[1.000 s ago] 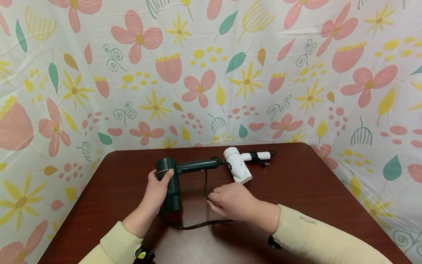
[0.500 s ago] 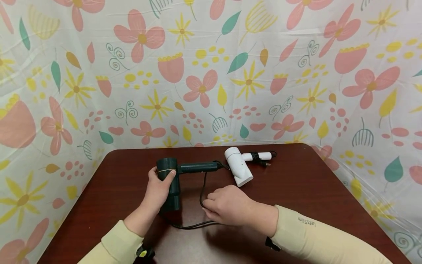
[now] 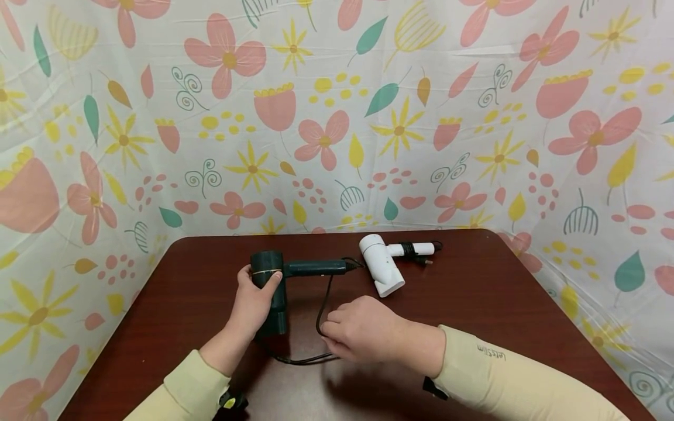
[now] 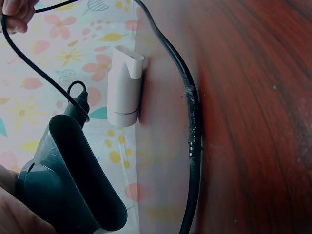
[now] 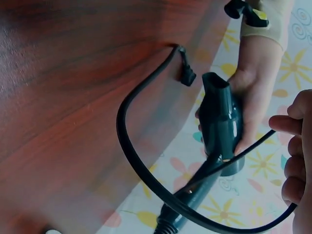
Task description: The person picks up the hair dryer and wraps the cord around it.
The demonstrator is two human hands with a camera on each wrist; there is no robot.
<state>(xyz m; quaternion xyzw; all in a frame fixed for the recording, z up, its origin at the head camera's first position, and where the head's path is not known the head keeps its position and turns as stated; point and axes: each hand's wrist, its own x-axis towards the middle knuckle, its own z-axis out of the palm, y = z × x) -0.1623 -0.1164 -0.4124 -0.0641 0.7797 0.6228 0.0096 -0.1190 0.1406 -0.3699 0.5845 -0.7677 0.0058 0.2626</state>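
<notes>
My left hand (image 3: 251, 307) grips the barrel of a dark green hair dryer (image 3: 315, 268), thumb across a thin gold band, on or just over the table. The dryer's handle points right. Its nozzle (image 4: 87, 170) faces the left wrist camera. Right of the dryer, my right hand (image 3: 363, 330) pinches its black cord (image 3: 323, 304) between thumb and fingers. One stretch runs from the hand up to the handle's end; another loops back left under the dryer. In the right wrist view, the cord's plug (image 5: 187, 74) shows beyond the nozzle.
A white hair dryer (image 3: 383, 270) lies at the back of the brown table (image 3: 174, 292), its black cord wound round the handle. Behind the table hangs a flowered curtain (image 3: 326, 140). The table's back edge runs close to the curtain.
My right hand has moved a little left, toward the green dryer, with the cord in its fingers. The cord's slack near the handle has shifted. My left hand keeps its grip.
</notes>
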